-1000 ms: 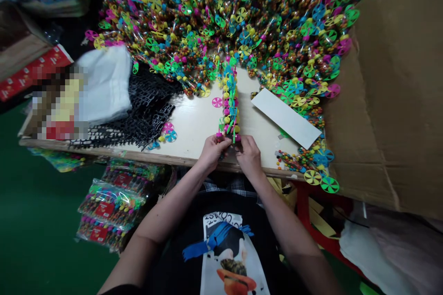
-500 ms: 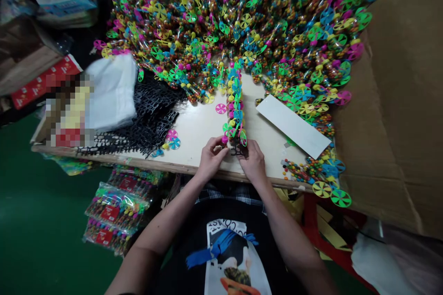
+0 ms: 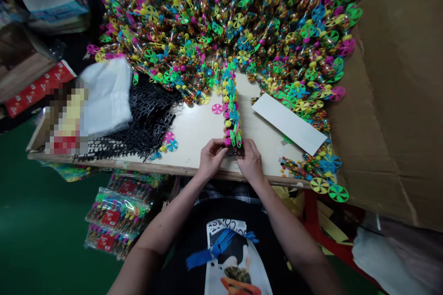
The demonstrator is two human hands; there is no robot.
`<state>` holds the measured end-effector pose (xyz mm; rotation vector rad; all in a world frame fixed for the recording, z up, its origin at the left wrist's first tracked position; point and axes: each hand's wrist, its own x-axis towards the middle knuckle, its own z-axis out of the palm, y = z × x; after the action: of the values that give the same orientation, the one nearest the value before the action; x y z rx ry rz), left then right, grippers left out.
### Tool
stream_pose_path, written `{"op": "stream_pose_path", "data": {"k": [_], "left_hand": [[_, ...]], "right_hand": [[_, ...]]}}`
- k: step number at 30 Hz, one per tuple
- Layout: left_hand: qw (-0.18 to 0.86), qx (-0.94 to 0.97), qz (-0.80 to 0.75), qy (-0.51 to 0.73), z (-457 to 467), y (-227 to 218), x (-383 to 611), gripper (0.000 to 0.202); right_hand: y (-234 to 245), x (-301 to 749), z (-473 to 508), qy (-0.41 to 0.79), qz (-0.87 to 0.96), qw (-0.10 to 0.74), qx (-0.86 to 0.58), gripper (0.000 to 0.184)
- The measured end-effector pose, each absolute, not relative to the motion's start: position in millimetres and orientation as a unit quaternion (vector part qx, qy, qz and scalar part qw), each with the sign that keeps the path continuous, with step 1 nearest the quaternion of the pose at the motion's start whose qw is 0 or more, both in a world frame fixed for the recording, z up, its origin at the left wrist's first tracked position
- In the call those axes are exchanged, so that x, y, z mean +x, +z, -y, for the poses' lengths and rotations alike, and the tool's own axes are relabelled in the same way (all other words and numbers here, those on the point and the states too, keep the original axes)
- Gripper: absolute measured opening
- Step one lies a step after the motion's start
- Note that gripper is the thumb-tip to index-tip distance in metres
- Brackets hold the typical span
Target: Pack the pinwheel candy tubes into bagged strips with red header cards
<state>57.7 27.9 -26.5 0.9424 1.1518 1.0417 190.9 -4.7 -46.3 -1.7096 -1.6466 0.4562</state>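
Note:
A long row of clear candy tubes with pink, green and blue pinwheels [image 3: 231, 106] lies on the cream tabletop [image 3: 194, 133], running away from me. My left hand [image 3: 212, 159] and my right hand [image 3: 249, 161] grip its near end from both sides, fingers curled around it. The hands hide the lowest part of the row. Behind it rises a large heap of similar pinwheel tubes [image 3: 221, 18]. A loose pink pinwheel [image 3: 217, 109] lies left of the row, and a white card strip [image 3: 289, 123] lies to the right.
Black plastic mesh [image 3: 148, 120] and a folded white cloth [image 3: 107, 97] lie at the table's left. Filled packets [image 3: 116, 216] lie below the front edge, on the green floor. A cardboard sheet [image 3: 387, 101] borders the right side.
My hands have drawn closer together around the row's near end, and a dark strip visible there earlier is now hidden. The view has shifted slightly.

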Motion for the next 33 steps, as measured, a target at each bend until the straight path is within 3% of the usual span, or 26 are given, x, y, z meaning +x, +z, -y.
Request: {"op": "stream_pose_path", "data": {"k": [11, 19, 23, 27, 30, 33], "left_hand": [[0.552, 0.524, -0.512, 0.398, -24, -22, 42, 0.018], [0.314, 0.672, -0.54, 0.398, -157, -9, 13, 0.014], [0.182, 0.802, -0.512, 0.247, -252, -6, 44, 0.031], [0.083, 0.855, -0.504, 0.096, -301, -10, 73, 0.033], [0.047, 0.847, -0.524, 0.07, -310, -15, 82, 0.035], [0.068, 0.844, -0.527, 0.075, -310, -19, 80, 0.036]], "right_hand": [[-36, 212, 12, 0.2, 0.671, 0.361, -0.616, 0.033], [-19, 285, -86, 0.114, 0.641, 0.385, -0.653, 0.022], [-13, 296, -190, 0.08, 0.653, 0.332, -0.676, 0.024], [-18, 281, -249, 0.07, 0.647, 0.208, -0.73, 0.018], [-27, 266, -258, 0.039, 0.654, 0.145, -0.742, 0.017], [-33, 263, -253, 0.041, 0.655, 0.157, -0.738, 0.009]]}}
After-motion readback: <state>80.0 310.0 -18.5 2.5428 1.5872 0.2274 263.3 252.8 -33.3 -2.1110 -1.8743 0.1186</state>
